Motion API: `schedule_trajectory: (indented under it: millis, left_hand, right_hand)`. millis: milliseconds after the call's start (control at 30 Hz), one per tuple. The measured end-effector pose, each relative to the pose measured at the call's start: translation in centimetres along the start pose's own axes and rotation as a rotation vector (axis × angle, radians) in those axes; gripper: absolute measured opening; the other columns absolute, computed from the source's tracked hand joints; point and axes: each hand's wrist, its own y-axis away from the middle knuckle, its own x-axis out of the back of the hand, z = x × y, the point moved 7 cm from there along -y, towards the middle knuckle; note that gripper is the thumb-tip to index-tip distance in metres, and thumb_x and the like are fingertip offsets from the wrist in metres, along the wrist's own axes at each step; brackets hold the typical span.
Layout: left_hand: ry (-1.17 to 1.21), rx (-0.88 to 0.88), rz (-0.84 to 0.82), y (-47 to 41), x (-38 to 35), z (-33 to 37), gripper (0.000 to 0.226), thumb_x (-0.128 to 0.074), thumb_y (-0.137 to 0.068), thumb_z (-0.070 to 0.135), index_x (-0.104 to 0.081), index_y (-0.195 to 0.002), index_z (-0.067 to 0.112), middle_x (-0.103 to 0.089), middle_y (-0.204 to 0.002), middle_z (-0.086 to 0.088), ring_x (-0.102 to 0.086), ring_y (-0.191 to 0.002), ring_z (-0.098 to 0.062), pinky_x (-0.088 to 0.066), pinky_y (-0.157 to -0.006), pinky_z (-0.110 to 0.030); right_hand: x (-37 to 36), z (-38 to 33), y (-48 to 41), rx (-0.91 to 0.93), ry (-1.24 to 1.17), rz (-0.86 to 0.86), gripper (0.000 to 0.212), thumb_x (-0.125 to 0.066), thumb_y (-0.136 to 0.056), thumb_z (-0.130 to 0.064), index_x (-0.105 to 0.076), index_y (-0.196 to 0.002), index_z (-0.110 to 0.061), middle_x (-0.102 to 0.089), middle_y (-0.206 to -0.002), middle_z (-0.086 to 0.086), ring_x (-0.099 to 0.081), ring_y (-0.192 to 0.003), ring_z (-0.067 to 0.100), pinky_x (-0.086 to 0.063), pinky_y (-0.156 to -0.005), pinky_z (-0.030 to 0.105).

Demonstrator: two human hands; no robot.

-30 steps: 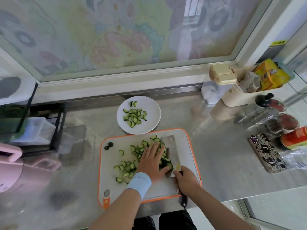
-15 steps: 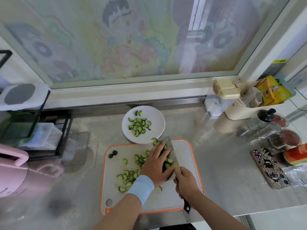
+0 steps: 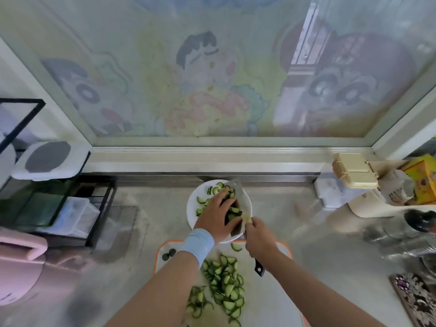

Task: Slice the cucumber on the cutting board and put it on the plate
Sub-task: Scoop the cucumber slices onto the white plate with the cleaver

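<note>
A round, glossy white plate [image 3: 192, 208] is seen beyond the white, orange-rimmed cutting board [image 3: 266, 303]. Over it a broad, flat knife [image 3: 237, 190] is held tilted, its black handle gripped in the curled right hand [image 3: 259, 237]. A batch of cucumber slices [image 3: 233, 210] is pressed against the blade by the left hand [image 3: 218, 213], fingers straight, a pale blue wristband [image 3: 197, 244] worn at the wrist. Thin half-moon slices are scattered on the plate. A loose heap [image 3: 224, 284] is piled on the board, with 2 dark end pieces [image 3: 169, 253] near its left edge.
</note>
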Motion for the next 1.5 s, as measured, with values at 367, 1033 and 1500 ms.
schedule_trajectory:
  millis: [367,1033,1500]
  left_hand:
    - [0.151,0.106,0.223,-0.5,1.7,-5.3,0.038,-0.043,-0.095,0.01,-0.055,-0.127,0.025,-0.049,-0.134,0.01,-0.047,-0.12,-0.012,-0.036,-0.095,-0.018]
    - [-0.099,-0.343,0.03,-1.3,0.1,-2.0,0.045,-0.057,-0.082,-0.001,-0.06,-0.123,0.016,-0.052,-0.131,-0.003,-0.047,-0.121,-0.024,-0.047,-0.095,-0.04]
    - [-0.027,0.071,-0.032,-2.3,0.5,-6.5,0.054,-0.044,-0.092,0.01,-0.035,-0.142,0.028,-0.027,-0.147,0.012,-0.041,-0.125,-0.011,-0.042,-0.098,-0.026]
  right_hand:
    - [0.7,-2.1,-3.1,0.128,0.359,0.075,0.026,-0.037,-0.101,-0.024,-0.045,-0.078,-0.016,-0.053,-0.074,0.004,-0.047,-0.066,0.019,-0.033,-0.055,0.031]
    - [1.2,-2.3,-3.1,0.132,0.357,0.141,0.026,-0.039,-0.1,-0.024,-0.048,-0.078,-0.016,-0.055,-0.073,0.002,-0.049,-0.065,0.017,-0.032,-0.053,0.029]
    - [2.0,-2.1,-2.8,0.189,0.407,0.149,0.026,-0.04,-0.097,-0.019,-0.041,-0.072,-0.016,-0.047,-0.062,0.001,-0.041,-0.056,0.018,-0.029,-0.05,0.031]
